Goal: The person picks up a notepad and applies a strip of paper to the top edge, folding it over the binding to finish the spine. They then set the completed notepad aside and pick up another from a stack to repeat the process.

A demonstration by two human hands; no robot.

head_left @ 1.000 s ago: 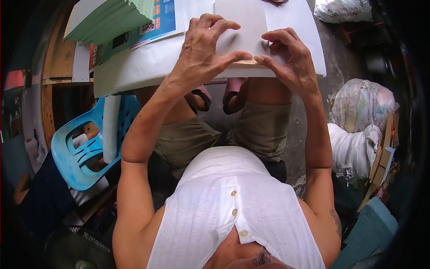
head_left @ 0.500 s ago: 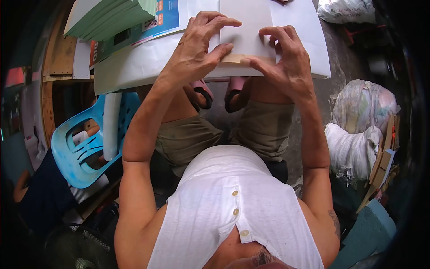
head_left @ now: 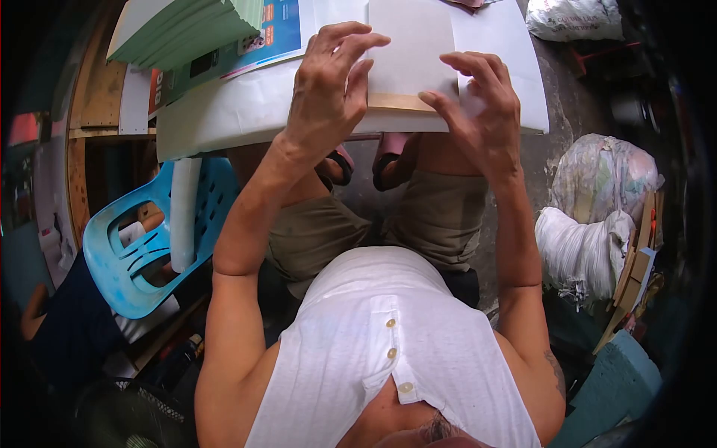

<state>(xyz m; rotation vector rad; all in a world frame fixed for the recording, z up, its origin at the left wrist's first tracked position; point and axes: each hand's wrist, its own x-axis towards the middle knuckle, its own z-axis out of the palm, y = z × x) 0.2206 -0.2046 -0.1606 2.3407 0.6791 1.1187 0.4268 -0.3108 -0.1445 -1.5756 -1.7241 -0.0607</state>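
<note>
A pale grey sheet of board or paper [head_left: 413,52] lies on the white-covered table [head_left: 231,112] in front of me, with a tan strip [head_left: 399,101] along its near edge. My left hand [head_left: 328,82] is over the sheet's left side, fingers apart and bent toward it, holding nothing. On the other side, my right hand [head_left: 485,104] hovers by the near right corner, its thumb and fingers spread, the thumb tip close to the end of the tan strip.
A stack of green-edged sheets [head_left: 187,33] and printed blue covers [head_left: 280,37] occupy the table's left. Below stands a blue plastic chair [head_left: 104,246]. On the right floor are a stuffed clear plastic bag [head_left: 605,175], a white sack [head_left: 579,243] and wooden strips [head_left: 627,284].
Both hands have lifted away from the sheet's near edge. The left moved a little left, off the tan strip, and the right moved slightly right and nearer me, leaving more of the strip in sight.
</note>
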